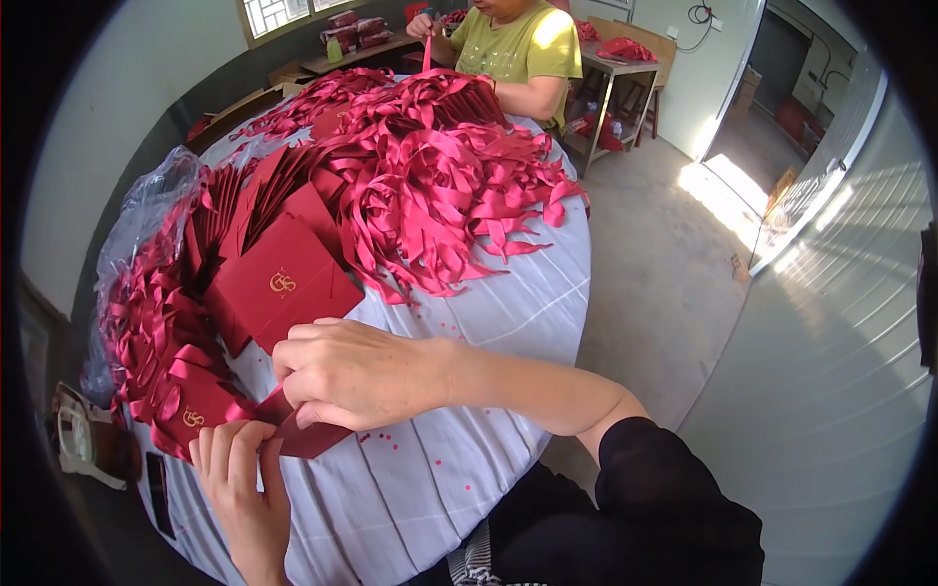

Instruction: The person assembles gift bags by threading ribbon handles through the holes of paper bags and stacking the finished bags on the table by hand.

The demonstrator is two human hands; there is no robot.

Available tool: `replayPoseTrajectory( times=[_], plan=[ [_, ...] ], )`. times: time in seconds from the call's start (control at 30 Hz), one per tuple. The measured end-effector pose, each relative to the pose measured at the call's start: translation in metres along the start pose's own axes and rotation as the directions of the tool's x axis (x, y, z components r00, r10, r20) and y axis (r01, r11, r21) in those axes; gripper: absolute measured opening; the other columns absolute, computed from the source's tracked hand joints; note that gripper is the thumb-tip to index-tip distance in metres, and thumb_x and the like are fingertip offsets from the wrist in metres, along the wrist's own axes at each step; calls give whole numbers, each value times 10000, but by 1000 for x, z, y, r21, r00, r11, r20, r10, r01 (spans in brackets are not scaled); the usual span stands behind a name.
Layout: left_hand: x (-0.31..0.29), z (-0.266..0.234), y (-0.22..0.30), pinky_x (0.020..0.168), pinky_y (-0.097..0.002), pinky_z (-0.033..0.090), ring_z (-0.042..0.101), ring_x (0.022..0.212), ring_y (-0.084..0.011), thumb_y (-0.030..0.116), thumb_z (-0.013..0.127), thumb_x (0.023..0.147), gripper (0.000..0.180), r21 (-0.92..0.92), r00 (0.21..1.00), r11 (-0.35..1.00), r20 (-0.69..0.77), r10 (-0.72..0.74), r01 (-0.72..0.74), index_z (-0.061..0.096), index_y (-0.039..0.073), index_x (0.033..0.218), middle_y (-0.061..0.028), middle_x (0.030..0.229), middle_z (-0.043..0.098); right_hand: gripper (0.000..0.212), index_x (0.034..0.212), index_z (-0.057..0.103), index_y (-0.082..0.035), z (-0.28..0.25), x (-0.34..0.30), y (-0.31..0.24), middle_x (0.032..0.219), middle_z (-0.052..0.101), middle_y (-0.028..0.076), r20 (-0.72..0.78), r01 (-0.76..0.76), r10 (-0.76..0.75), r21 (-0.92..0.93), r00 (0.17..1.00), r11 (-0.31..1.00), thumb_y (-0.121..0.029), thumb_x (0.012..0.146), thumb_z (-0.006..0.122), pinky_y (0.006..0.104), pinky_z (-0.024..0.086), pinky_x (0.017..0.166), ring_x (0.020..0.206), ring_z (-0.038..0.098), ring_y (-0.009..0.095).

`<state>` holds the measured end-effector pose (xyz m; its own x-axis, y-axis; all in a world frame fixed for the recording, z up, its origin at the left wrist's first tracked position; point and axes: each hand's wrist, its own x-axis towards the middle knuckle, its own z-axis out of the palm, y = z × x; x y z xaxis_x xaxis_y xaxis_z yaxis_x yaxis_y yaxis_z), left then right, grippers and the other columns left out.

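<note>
Both my hands work at the near left of the table on a flat red paper gift bag (pixel 315 440). My left hand (pixel 239 469) pinches its left end, thumb and fingers together. My right hand (pixel 357 376) is closed over its upper edge, fingers curled down; what lies under them is partly hidden. A strip of red ribbon shows between the two hands. Just beyond my right hand lies another red bag (pixel 278 283) with a gold emblem. To the left of my left hand, a bag with a gold emblem (pixel 193 418) rests among ribbons.
A large heap of red ribbons (pixel 440 186) covers the far table. Clear plastic wrapping (pixel 142 230) edges the left side. A phone (pixel 158 493) lies at the near left rim. Small red dots are scattered on the pale cloth (pixel 489 361). Across the table sits a person (pixel 518 59) holding ribbon.
</note>
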<state>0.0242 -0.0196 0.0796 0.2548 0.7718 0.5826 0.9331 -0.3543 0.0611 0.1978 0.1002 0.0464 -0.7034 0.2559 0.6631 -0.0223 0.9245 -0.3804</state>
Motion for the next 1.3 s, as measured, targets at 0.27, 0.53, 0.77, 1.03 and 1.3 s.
replayPoseTrajectory(
  times=[0.27,0.53,0.77,1.03,1.3],
  plan=[
    [3,-10,-9,529,-307,377,490,564,-230,-51,609,808,72,-247,955,929,176,-237,276,604,-33,878,-135,708,542,125,835,685,-40,-9,4,10,1021,596,121,-9,50,-49,140,999,989,-163,815,681,375,459,831,972,572,270],
    [-17,36,-57,581,-185,382,492,676,-33,-14,626,872,76,-659,856,659,-46,-515,362,621,-28,946,4,780,588,211,903,703,-43,-77,-25,83,906,681,137,45,-414,426,-167,903,895,-16,747,563,388,500,790,895,651,289],
    [-27,52,-69,575,-158,367,490,681,-8,19,632,891,79,-716,787,491,130,-604,496,616,-23,956,18,795,596,281,890,666,-52,-55,-49,119,812,664,130,247,-619,728,-396,640,679,57,670,529,393,474,722,820,644,283],
    [-29,49,-68,444,-171,293,440,573,3,50,614,907,80,-745,762,404,210,-613,530,622,-18,948,16,778,616,184,886,704,11,-67,-34,100,764,647,95,161,-618,642,-180,749,766,-107,746,715,307,475,695,762,630,182],
    [-25,44,-66,468,-187,334,467,602,-16,73,595,916,127,-776,768,366,227,-599,514,624,-23,993,13,805,617,95,940,651,54,-50,8,7,1022,665,116,-246,-99,235,463,940,881,25,851,639,254,509,762,863,637,150]
  ],
)
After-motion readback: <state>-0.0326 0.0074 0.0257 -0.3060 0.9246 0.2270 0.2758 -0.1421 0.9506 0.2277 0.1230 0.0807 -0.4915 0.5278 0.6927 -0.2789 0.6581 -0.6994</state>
